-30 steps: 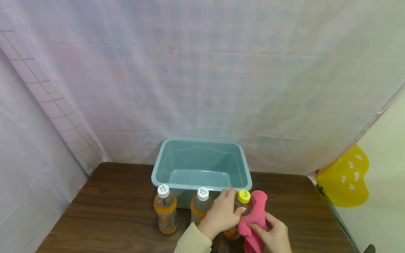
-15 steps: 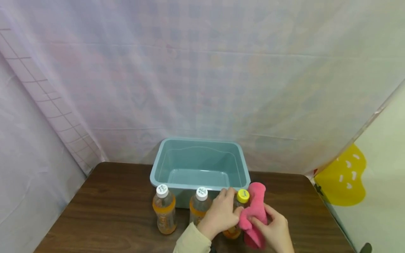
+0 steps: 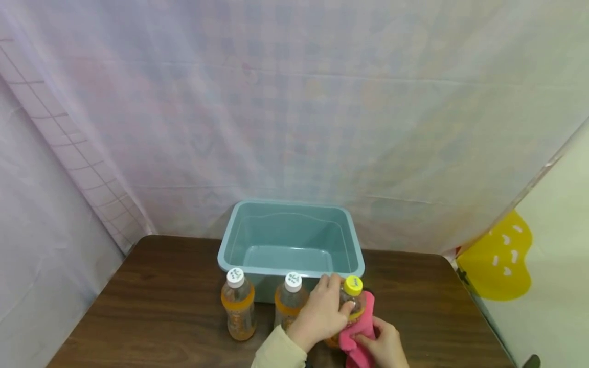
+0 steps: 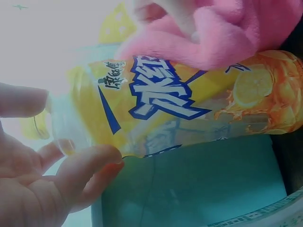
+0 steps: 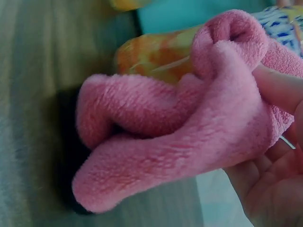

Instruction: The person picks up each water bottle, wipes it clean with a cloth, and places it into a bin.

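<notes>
My left hand grips a plastic drink bottle with a yellow cap around its neck and shoulder. In the left wrist view the bottle's yellow label shows blue-edged white characters and lemon pictures. My right hand pinches a bunched pink fluffy cloth and holds it against the bottle's right side. Seen from the right wrist, folds of the cloth hang from between thumb and fingers and cover part of the bottle's label.
Two bottles with white caps stand left of the hands: one bottle at the far side, the other bottle partly behind my left hand. An uncovered teal plastic bin stands behind them on the brown wooden table. Pale curtains enclose the table.
My right hand and the pink cloth rose slightly along the bottle, then came down toward me and to the left. The left hand keeps its grip at the neck.
</notes>
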A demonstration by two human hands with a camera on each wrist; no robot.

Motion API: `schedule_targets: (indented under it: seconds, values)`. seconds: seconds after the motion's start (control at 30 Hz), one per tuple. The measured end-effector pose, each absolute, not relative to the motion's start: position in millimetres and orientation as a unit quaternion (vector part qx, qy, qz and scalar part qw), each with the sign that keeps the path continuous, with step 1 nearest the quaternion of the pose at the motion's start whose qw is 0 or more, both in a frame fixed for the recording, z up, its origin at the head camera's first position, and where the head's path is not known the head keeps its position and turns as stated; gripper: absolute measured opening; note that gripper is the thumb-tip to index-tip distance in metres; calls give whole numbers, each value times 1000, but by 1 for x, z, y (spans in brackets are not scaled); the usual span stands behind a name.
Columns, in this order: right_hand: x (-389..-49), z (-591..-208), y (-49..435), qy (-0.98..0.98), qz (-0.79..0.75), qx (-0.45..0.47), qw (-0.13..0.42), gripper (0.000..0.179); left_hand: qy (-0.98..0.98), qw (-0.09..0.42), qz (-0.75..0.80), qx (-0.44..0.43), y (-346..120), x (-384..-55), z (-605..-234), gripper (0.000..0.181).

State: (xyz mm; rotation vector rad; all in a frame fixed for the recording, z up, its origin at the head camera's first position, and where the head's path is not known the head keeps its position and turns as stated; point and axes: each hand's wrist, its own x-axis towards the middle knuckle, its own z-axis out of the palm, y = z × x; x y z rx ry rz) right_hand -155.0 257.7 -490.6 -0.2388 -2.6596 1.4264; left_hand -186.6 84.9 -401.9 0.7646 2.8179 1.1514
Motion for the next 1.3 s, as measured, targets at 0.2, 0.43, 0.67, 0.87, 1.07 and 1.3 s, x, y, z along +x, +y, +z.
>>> schedule_targets:
  seconds: [0.2,0.43,0.67,0.87,1.07,1.3]
  values:
    - [-159,-508,262,-895,439,-65,36,35,894,-23,370,253,87,-187,-404,37]
    - [-159,-517,262,-910,407,-74,39,32,923,-68,326,193,101,-182,-410,73]
    - [-152,-511,263,-890,441,-116,-4,40,942,-137,273,142,112,-178,-417,64]
    - [-143,-504,269,-887,440,-134,48,40,929,-115,318,153,108,-177,-420,67]
    - [-129,-484,271,-856,489,-155,68,39,908,-75,356,209,99,-180,-418,61]
    - [-119,-462,277,-839,500,-203,69,48,903,-68,341,252,90,-181,-412,67]
